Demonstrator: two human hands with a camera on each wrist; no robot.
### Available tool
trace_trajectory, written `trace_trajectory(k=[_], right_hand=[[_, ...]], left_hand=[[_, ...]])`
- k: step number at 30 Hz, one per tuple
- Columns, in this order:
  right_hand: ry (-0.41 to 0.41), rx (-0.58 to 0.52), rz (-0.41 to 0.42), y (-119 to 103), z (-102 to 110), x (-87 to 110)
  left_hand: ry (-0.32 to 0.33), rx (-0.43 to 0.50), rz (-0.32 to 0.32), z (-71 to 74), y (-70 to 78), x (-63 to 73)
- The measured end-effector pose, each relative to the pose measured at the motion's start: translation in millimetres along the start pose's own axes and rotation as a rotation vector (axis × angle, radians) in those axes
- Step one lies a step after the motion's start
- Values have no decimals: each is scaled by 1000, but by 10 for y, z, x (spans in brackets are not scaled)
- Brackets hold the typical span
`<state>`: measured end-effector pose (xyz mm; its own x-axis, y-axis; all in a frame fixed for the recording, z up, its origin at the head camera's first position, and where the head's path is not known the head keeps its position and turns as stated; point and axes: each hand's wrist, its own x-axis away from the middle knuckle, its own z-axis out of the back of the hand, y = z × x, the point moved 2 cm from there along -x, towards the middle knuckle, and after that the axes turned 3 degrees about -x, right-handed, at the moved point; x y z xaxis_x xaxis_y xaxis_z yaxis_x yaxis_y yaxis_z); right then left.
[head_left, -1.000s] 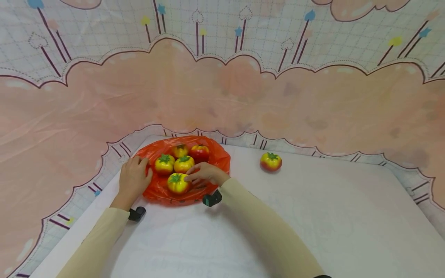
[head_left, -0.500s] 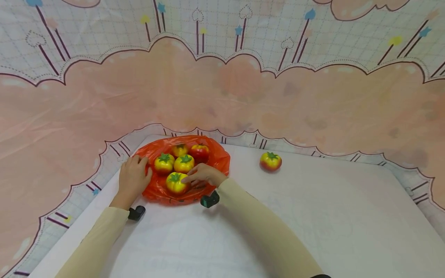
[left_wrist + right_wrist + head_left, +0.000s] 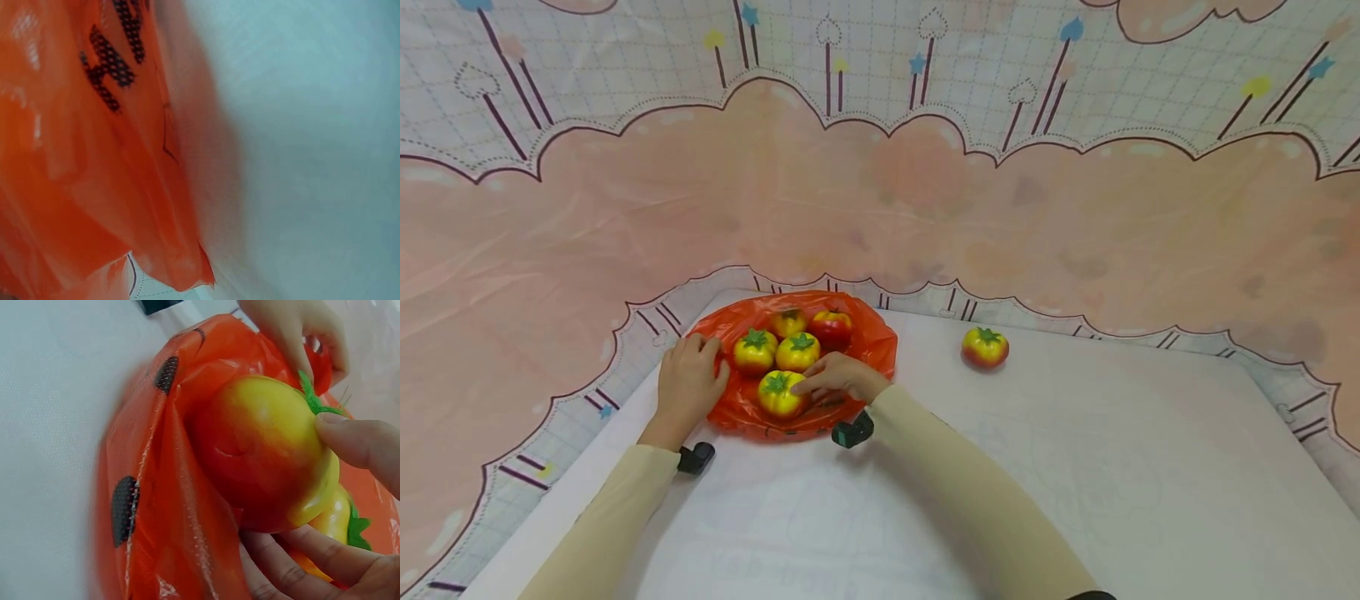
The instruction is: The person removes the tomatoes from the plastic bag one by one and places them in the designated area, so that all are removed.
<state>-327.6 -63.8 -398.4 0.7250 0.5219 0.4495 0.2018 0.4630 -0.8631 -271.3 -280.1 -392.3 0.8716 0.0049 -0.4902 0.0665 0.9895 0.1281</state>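
An orange-red plastic bag (image 3: 880, 337) lies spread on the white table with several fruits on it. My left hand (image 3: 688, 379) grips the bag's left edge, thumb and fingers pinching the film, as the right wrist view shows. My right hand (image 3: 846, 377) holds the nearest yellow-and-red tomato (image 3: 262, 450), green leafy top up, with the thumb on its upper side and fingers beneath it. Behind it sit two similar tomatoes, one on the left (image 3: 755, 353) and one in the middle (image 3: 797, 353). The left wrist view has only bag film (image 3: 94, 175) and tabletop.
Farther back in the bag are a red apple-like fruit (image 3: 831, 330) and a yellowish fruit with a dark top (image 3: 788, 322). Another yellow-and-red tomato (image 3: 985, 348) stands alone on the table (image 3: 1075, 467), right of the bag. A patterned cloth (image 3: 925, 208) rises behind the table.
My right hand and the tomato in it have shifted slightly left, then stayed put. The left hand keeps its grip on the bag edge.
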Motion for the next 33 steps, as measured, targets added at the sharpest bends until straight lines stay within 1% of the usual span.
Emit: trace_trajectory(k=[5, 12, 16, 24, 30, 33], right_hand=[[-14, -48, -9, -1, 31, -18], [-33, -89, -17, -28, 85, 3], [-38, -119, -32, -27, 113, -7], [-66, -180, -36, -29, 171, 9], [-76, -187, -35, -24, 213, 51], [-92, -171, -22, -27, 231, 72]], left_hand=[[4, 4, -5, 2, -10, -11], [31, 3, -17, -1, -19, -12], [34, 7, -19, 5, -19, -15], [36, 8, -18, 22, 0, -21], [24, -5, -17, 15, 7, -17], [12, -7, -11, 9, 10, -12]])
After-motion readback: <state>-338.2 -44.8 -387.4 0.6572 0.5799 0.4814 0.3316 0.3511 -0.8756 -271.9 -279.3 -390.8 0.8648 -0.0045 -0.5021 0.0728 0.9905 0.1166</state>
